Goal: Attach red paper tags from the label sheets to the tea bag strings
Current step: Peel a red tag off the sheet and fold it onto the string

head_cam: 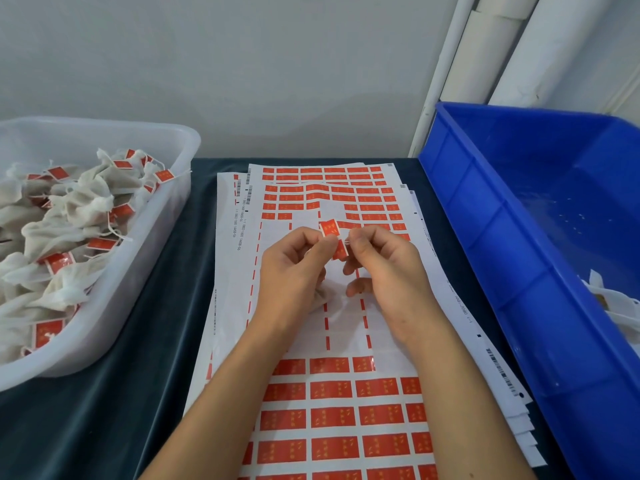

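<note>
The small red paper tag (333,237) stands long axis upright between both hands above the white label sheets (311,306), left hand (294,268) fingers pinching its top, right hand (384,268) pinching the string beside it (tea bag mostly hidden).

Both hands raised over label sheets (332,389) on dark cloth (104,410). Left hand (294,268) and right hand (384,268) pinching one red tag (333,237) between fingertips, tea bag (320,296) tucked under left palm. Clear tub (145,265) of tagged bags at left, blue bin (519,237) at right.
</note>
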A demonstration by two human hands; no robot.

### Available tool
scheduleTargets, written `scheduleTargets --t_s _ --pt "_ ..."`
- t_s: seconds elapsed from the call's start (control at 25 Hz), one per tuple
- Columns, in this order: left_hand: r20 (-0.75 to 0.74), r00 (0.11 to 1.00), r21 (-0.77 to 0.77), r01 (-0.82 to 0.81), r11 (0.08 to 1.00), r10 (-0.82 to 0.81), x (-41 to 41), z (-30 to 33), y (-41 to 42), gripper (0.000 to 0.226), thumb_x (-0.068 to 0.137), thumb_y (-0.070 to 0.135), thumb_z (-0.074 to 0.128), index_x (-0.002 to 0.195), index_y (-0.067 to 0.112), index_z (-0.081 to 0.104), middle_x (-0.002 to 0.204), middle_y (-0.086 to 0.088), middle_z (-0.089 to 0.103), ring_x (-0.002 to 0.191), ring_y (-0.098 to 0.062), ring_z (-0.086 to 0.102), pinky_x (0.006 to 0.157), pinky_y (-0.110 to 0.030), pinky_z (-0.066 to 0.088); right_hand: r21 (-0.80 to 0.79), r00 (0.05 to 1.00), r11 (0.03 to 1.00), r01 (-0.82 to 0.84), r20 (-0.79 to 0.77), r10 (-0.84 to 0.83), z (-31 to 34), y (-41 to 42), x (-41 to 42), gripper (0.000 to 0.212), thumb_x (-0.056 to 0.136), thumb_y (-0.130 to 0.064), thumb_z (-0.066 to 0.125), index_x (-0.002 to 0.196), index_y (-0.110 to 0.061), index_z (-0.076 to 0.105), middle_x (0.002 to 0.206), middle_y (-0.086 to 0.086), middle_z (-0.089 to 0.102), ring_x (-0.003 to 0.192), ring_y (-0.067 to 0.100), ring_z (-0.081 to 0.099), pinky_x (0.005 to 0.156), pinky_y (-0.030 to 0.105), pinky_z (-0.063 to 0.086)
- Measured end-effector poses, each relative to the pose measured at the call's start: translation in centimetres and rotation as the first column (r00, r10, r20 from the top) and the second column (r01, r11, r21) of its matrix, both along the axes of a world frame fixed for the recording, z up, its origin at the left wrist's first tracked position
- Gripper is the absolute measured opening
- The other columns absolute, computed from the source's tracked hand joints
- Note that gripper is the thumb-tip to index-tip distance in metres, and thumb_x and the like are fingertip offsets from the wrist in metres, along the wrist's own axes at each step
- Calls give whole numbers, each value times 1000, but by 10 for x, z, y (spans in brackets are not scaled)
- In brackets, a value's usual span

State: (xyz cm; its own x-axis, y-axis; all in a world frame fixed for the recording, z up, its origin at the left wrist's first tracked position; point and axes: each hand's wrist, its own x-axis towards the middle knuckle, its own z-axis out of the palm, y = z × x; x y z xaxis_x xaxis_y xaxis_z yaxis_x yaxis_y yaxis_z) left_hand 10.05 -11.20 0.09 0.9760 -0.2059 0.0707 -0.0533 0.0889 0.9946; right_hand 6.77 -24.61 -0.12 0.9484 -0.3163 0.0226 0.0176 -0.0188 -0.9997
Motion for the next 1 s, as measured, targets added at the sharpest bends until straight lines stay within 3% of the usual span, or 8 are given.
scheduleTargets --t_s 0.44,0.76,1.0 --pt "42 999 84 -29 996 26 0 -2 -3 18 100 23 67 83 16 70 61 16 63 53 -5 56 48 -17 44 -44 997 997 63 39 -62 1 -1 1 22 102 -40 61 93 -24 73 82 -5 71 71 7 67 62 25 57" --pt "23 1000 36 16 999 -17 1 -4 -3 18 101 20 66 85 11 71 60 15 61 49 -5 51 45 -16 39 -150 989 979 142 71 -132 -1 -1 1 23 100 -47 61 94 -27 70 79 -8 70 71 9 69 58 24 59" --pt "53 998 73 43 996 -46 0 -6 -4 20 100 23 67 81 19 72 63 12 64 51 -4 51 47 -17 44 -161 975 963 216 97 -202 0 0 1 27 99 -49 62 92 -24 70 77 -7 69 71 12 69 57 23 59"
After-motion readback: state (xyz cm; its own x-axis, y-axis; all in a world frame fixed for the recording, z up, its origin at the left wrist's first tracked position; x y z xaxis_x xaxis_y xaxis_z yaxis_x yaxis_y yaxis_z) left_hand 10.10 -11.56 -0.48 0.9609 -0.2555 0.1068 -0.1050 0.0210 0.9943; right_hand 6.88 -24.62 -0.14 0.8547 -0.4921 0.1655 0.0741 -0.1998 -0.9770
